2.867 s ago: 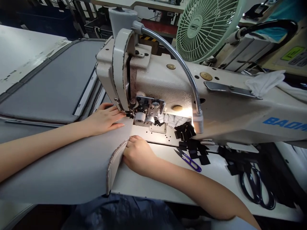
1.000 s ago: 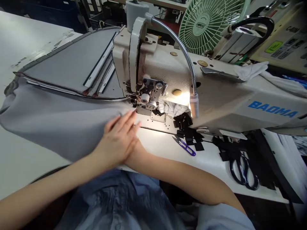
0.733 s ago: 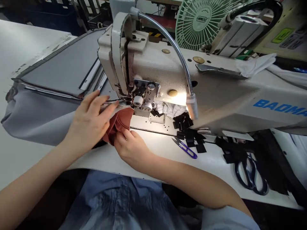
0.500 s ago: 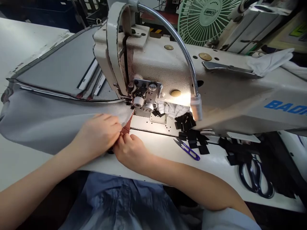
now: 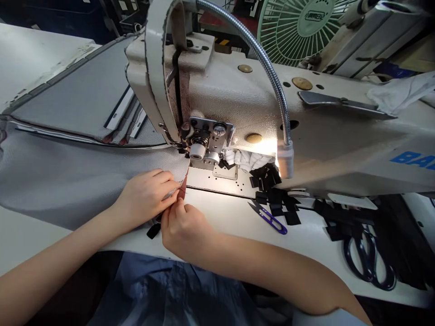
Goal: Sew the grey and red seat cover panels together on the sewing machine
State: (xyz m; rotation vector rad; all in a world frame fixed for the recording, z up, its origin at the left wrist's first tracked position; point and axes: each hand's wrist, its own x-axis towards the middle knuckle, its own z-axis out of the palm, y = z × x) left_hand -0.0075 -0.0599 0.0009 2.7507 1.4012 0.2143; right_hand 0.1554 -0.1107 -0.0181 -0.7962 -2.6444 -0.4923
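Grey fabric (image 5: 84,172) runs across the table's left side and under the needle area of a sewing machine (image 5: 204,140). My left hand (image 5: 147,194) is closed on the fabric's near edge, thumb and fingers pinching it. Just right of it, my right hand (image 5: 185,224) is closed at the same edge, gripping the fabric where a reddish-brown underside strip (image 5: 183,188) shows. My fingers hide part of the edge. A small black tab (image 5: 154,231) pokes out below my left hand.
Purple thread snips (image 5: 270,219) lie right of my hands, near several black fabric pieces (image 5: 277,197). Dark-handled scissors (image 5: 369,262) rest farther right. A lamp on a bendy metal arm (image 5: 272,72) lights the machine bed. Behind stands a green fan (image 5: 299,36).
My left hand has moved slightly right and its fingers now pinch the edge more visibly. My right hand has dropped a little. The black tab shows more, and the view has shifted slightly.
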